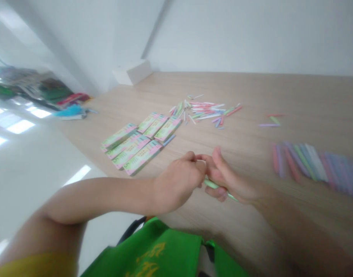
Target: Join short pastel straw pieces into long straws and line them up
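Observation:
My left hand (179, 182) is closed, its fingers curled near the upper end of a slim light green pen-like stick (212, 184). My right hand (227, 177) meets it fingertip to fingertip, thumb raised, with the stick running across the palm under its curled fingers. The stick's far end is hidden behind my left fingers. Both hands are above the table, in front of my green apron (162, 250). Left of them lie several flat pastel boxes (143, 157) marked with a 5, in two rows.
Loose pastel sticks (208, 109) lie scattered at the table's middle. A few more (273, 121) lie to the right. A blurred row of pastel sticks (317, 163) spreads along the right side. A white box (133, 72) stands by the wall; a blue item (70, 111) lies at the left edge.

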`<state>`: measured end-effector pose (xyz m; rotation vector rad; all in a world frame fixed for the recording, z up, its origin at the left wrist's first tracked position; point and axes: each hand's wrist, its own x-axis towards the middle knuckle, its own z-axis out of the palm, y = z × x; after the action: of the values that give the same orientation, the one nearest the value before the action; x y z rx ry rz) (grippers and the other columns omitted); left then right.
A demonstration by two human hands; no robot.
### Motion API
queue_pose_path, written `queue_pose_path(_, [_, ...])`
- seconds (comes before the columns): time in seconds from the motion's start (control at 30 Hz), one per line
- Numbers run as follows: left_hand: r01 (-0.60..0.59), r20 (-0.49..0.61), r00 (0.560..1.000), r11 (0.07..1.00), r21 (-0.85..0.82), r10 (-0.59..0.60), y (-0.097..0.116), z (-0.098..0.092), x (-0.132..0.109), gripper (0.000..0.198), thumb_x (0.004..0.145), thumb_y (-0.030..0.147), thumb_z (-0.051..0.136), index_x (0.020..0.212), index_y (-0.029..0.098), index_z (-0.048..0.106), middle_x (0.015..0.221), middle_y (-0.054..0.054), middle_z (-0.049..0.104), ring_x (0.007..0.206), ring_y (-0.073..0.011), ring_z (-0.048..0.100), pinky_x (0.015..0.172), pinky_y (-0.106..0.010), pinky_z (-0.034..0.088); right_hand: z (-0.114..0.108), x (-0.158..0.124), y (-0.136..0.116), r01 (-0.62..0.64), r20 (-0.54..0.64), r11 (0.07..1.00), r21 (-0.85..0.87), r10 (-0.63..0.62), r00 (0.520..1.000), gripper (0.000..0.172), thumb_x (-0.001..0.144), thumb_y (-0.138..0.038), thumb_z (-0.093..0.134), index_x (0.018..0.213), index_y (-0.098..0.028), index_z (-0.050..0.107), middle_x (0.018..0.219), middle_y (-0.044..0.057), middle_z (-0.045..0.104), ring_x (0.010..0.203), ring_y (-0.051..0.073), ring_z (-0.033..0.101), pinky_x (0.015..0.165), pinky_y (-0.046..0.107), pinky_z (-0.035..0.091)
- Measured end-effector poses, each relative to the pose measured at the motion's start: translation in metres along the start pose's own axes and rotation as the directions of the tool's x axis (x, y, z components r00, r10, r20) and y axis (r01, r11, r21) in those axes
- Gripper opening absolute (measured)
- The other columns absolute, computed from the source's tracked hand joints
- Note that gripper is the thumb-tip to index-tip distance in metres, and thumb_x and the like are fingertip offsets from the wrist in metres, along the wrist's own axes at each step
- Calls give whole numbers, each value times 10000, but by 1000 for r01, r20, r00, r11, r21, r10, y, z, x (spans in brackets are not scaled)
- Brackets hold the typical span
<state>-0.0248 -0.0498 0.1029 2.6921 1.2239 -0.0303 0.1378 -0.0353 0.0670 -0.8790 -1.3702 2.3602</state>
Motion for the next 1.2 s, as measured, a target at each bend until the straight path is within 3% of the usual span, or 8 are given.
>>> queue_pose_path(0.13, [-6, 33, 999, 1000, 16, 5, 0, -3, -1, 179, 831, 147, 588, 1004, 103, 599, 981, -95, 676, 977, -207, 601, 832, -301, 494, 1, -3, -3, -11, -11, 1000, 4, 11, 1000, 764, 784, -813, 37, 1199, -252, 347, 744, -37, 450, 429, 47, 166, 399, 188, 132])
queue_pose_path(0.27, [-168, 157, 975, 983, 79, 155, 0, -2, 1, 168, 854, 57, 521, 772, 127, 650, 871, -71, 710, 990, -201, 621, 945, -321, 453, 2, 3, 2, -58, -26, 998, 3, 58, 998, 665, 824, -785, 104, 1090, -244, 387, 697, -62, 396, 420, 38, 150, 388, 172, 119])
queue_pose_path(0.53, [-136, -114, 981, 979, 152, 155, 13, 0, -15, 166, 918, 154, 471, 947, 82, 618, 941, -135, 670, 1068, -242, 569, 787, -312, 551, 2, -7, 3, -62, -43, 998, 30, 63, 997, 471, 876, -691, 336, 849, -223, 390, 586, -97, 290, 411, 34, 168, 378, 153, 157])
queue_pose_path(0.77, [-57, -64, 996, 984, 168, 68, 6, 13, 3, 222, 916, 149, 452, 1024, 51, 619, 969, -176, 644, 1022, -268, 581, 680, -327, 562, -26, 15, 13, -57, -3, 998, -24, 57, 998, 471, 892, -659, 344, 753, -210, 374, 509, -109, 282, 363, 28, 161, 361, 158, 145])
queue_pose_path(0.87, [-39, -144, 989, 999, -2, 39, -12, 25, 17, 208, 917, 187, 475, 975, 117, 663, 921, -122, 662, 957, -220, 605, 737, -307, 537, -48, 9, -5, -32, 73, 997, -68, 37, 997, 373, 927, -548, 379, 917, -184, 462, 677, -38, 507, 402, 45, 390, 381, 172, 266])
queue_pose_path(0.97, [23, -305, 948, 975, -220, -91, -32, 42, 24, 211, 912, 228, 495, 949, 161, 691, 868, -86, 669, 943, -200, 604, 780, -294, 502, -58, -15, -40, 42, -56, 991, -129, -49, 997, 332, 938, -446, 407, 1143, -194, 474, 1060, 76, 580, 817, 147, 624, 570, 233, 471])
queue_pose_path(1.07, [9, -351, 907, 843, -538, -234, -42, 59, 24, 260, 903, 329, 516, 882, 156, 710, 827, -74, 675, 831, -172, 611, 754, -270, 485, -49, -40, -65, 123, -336, 978, -170, -175, 925, 308, 899, -387, 481, 1133, -195, 534, 1154, 86, 539, 981, 166, 567, 699, 252, 492])
queue_pose_path(1.2, [-47, -158, 937, 338, -940, -311, -32, 78, 25, 375, 831, 484, 586, 876, 124, 685, 818, -81, 704, 684, -143, 599, 635, -240, 483, -21, -52, -49, 286, -602, 950, -127, -303, 739, 314, 763, -390, 577, 1005, -190, 578, 910, 39, 518, 758, 139, 506, 557, 227, 404])
